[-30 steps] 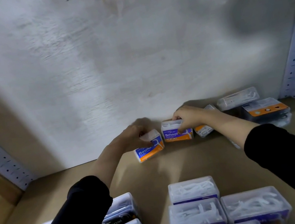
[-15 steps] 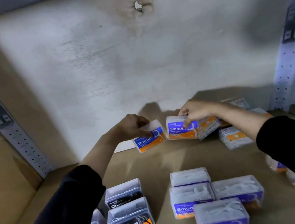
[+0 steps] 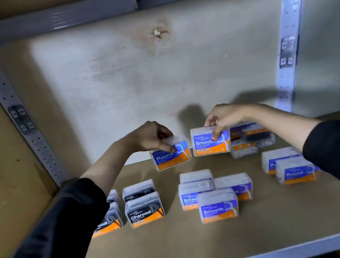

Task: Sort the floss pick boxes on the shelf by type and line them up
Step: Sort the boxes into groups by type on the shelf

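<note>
- A Round box (image 3: 170, 157) is pinched at its top by the left hand (image 3: 152, 137), thumb down on the label and the other fingers curled behind. It's tilted a bit and looks to be held just off the shelf (image 3: 184, 245).
- A Smooth box (image 3: 210, 142) is pinched the same way by the right hand (image 3: 223, 117). It's held upright, just beside the Round one.
- Below the left fingers, toward the front edge, the Charcoal boxes (image 3: 144, 209) are grouped with labels facing out. Part of the group is hidden by the left sleeve (image 3: 48, 239).
- Below and between both sets of fingers, a Smooth cluster (image 3: 217, 205) is gathered but staggered, so it's not really lined up.
- Below the right fingers and further out to the right, a Round pair (image 3: 295, 169) is set side by side.
- Right behind the right fingers, a leftover pile (image 3: 249, 140) is stacked messily. Its types can't be read.
- Progress guess: sorting looks well past halfway, since three groups are already formed.
- Left to be done: the two held boxes dropped into their groups, the back pile cleared and every row straightened.
</note>
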A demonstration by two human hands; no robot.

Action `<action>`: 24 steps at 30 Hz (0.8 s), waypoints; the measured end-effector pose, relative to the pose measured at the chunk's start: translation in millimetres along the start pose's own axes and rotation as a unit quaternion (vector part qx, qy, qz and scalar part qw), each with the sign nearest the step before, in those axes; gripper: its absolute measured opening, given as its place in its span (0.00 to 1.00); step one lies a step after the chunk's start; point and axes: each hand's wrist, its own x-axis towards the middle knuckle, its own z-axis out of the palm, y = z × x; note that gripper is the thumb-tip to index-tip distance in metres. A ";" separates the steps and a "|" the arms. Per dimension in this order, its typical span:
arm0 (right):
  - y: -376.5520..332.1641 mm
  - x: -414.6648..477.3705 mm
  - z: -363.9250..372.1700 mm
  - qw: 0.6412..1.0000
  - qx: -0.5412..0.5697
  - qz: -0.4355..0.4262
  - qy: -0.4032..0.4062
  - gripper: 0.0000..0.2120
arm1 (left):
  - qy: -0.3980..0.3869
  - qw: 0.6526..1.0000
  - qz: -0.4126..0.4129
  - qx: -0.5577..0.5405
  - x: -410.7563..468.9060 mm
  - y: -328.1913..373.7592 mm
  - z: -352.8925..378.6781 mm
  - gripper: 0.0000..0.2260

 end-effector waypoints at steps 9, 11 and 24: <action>5.2 -57.8 -3.8 1.000 -0.008 0.009 -0.008 0.15 | -0.011 0.999 0.027 0.016 -31.0 37.0 11.2 0.11; 6.3 -67.3 -6.0 1.000 -0.012 0.012 -0.013 0.16 | -0.011 0.999 0.033 0.017 -34.6 43.7 12.8 0.11; 9.3 -103.0 -15.2 0.999 0.001 0.029 -0.014 0.17 | -0.026 0.998 0.055 0.032 -44.8 76.5 20.9 0.12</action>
